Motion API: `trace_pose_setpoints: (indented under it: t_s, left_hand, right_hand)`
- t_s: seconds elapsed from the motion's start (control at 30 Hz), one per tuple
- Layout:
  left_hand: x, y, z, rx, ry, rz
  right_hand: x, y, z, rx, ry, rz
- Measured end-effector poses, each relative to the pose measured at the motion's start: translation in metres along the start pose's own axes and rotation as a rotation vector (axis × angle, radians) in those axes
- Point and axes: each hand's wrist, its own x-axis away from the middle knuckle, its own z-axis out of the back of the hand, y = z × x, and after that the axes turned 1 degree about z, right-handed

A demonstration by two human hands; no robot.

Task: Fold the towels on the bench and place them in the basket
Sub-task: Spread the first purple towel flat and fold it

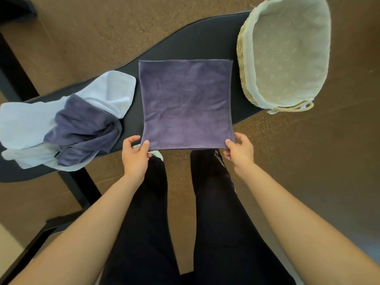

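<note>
The purple towel (186, 103) lies spread flat on the table (205, 38), between the heap of unfolded towels (67, 124) and the basket (287, 58). Its near edge hangs just past the table. The left hand (134, 155) pinches the near left corner. The right hand (240, 151) seems to pinch the other, its fingers partly hidden. Uneven lifting could skew the fold or drag the cloth off.

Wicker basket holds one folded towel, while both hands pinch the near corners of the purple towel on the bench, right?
No: head view shows the wicker basket holding no towel. The left hand and right hand do pinch the near corners of the purple towel on the bench.
</note>
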Motion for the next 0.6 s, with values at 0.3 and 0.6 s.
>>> trace_pose_setpoints:
  t_s: [0.3,0.6]
  left_hand:
    - [-0.039,0.108,0.001,0.137,-0.119,-0.089]
    - [-0.083,0.182,-0.032,0.214,-0.209,-0.079]
  right_hand:
    - [0.011,-0.087,-0.008,-0.49,-0.073,0.083]
    - [-0.02,-0.155,-0.035,-0.682,-0.089,0.096]
